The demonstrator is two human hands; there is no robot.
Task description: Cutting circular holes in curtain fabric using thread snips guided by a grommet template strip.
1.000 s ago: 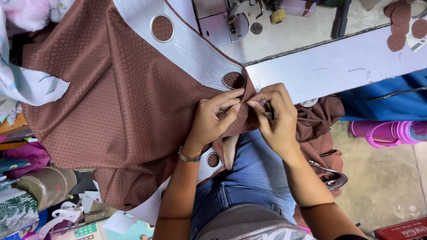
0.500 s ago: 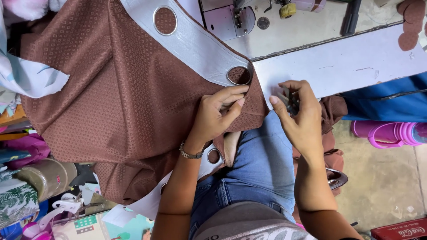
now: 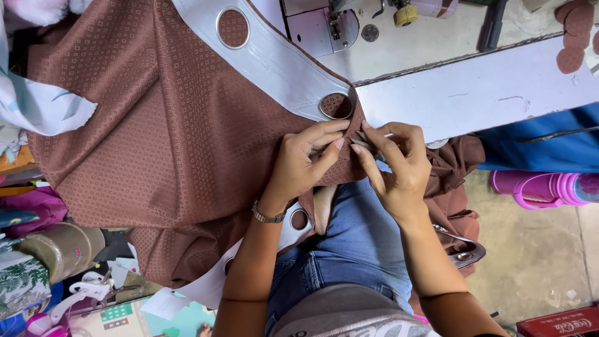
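We pinch the soft, limp brown curtain just below its metal ring with left hand and right hand, fingers closed on the edge, which should fold easily.

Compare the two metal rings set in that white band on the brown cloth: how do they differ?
The upper ring lies flat and open to view, far from the hands; the lower ring sits at the table edge, just above the left hand and right hand. The cloth around the upper ring is smooth; by the lower ring it bunches where the fingers pinch it. Both are round, silvery and show brown cloth inside.
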